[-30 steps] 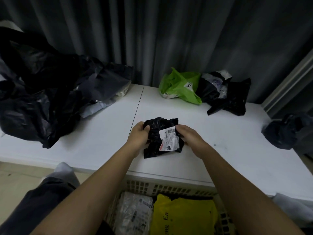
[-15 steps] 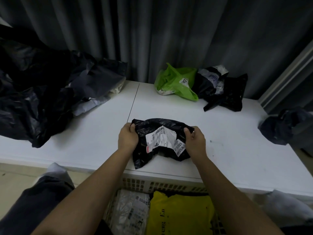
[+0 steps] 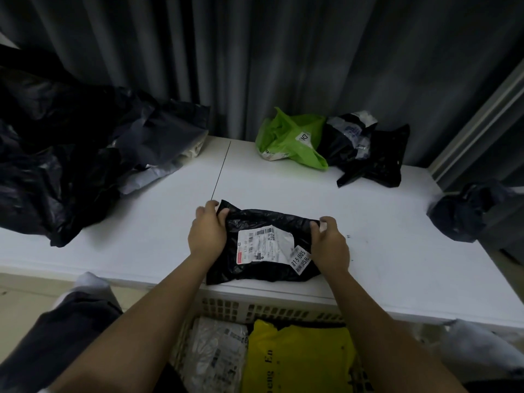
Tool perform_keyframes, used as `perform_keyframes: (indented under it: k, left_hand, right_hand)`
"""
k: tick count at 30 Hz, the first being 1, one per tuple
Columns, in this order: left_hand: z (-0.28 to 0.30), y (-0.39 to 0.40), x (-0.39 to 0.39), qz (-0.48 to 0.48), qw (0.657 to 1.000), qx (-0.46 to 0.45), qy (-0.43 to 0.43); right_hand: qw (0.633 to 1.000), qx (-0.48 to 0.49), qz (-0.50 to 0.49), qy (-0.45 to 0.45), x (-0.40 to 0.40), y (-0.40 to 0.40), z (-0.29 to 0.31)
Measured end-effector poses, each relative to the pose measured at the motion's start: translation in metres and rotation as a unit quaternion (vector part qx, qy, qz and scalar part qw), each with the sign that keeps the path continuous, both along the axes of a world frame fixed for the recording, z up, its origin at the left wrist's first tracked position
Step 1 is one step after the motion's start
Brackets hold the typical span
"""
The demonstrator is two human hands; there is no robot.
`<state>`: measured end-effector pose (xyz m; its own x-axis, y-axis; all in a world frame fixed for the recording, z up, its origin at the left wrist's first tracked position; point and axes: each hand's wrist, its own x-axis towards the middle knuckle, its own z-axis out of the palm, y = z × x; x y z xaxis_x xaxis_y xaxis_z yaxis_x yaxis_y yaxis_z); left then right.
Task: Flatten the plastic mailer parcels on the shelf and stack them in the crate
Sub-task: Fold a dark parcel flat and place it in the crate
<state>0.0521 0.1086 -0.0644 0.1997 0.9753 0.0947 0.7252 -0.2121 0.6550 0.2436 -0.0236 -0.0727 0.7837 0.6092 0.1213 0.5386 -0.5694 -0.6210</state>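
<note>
Head view: the left hand (image 3: 208, 233) grips the left end of a black mailer parcel (image 3: 261, 245), fingers curled over its upper left corner with the thumb on top. The right hand (image 3: 330, 245) grips the right end the same way, thumb across the top and fingers folded round the edge. The parcel lies spread between them on the white shelf (image 3: 382, 251), close to its front edge, with a white shipping label (image 3: 263, 245) facing up and a smaller tag (image 3: 301, 258) at its right.

Below the front edge stands the crate (image 3: 226, 307), a pale lattice wall, holding a grey-white parcel (image 3: 218, 355) beside a yellow parcel (image 3: 297, 361).

Near the shelf's back edge a green parcel (image 3: 289, 137) touches a black parcel (image 3: 365, 151). A heap of dark mailers (image 3: 71, 160) covers the left end, and another dark parcel (image 3: 465, 214) sits at the right edge.
</note>
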Motion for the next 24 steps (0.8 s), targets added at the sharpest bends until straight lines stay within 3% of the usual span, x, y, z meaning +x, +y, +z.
perform_keyframes:
  k: [3,6,9,13,19,24]
  left_hand:
    - [0.009,-0.012,0.008,0.015,0.994,0.103,0.021]
    - [0.012,-0.031,0.021,-0.077,0.987,0.141,0.010]
    - [0.004,-0.048,0.028,-0.188,0.974,0.083,0.093]
    - [-0.013,-0.051,0.019,-0.222,0.954,-0.005,0.201]
    - [-0.020,-0.050,0.017,-0.225,0.934,0.003,0.277]
    - [-0.019,-0.049,0.023,-0.266,0.894,0.079,0.352]
  right_hand:
    - [0.993,0.059,-0.007,-0.101,-0.012,0.004,0.007]
    - [0.975,0.101,0.097,-0.172,-0.036,0.012,0.014]
    - [0.958,-0.004,0.220,-0.185,-0.060,0.019,0.007]
    - [0.944,-0.171,0.253,-0.126,-0.069,0.019,-0.004]
    - [0.929,-0.221,0.258,-0.144,-0.071,0.017,-0.017]
    - [0.921,-0.244,0.262,-0.153,-0.070,0.019,-0.015]
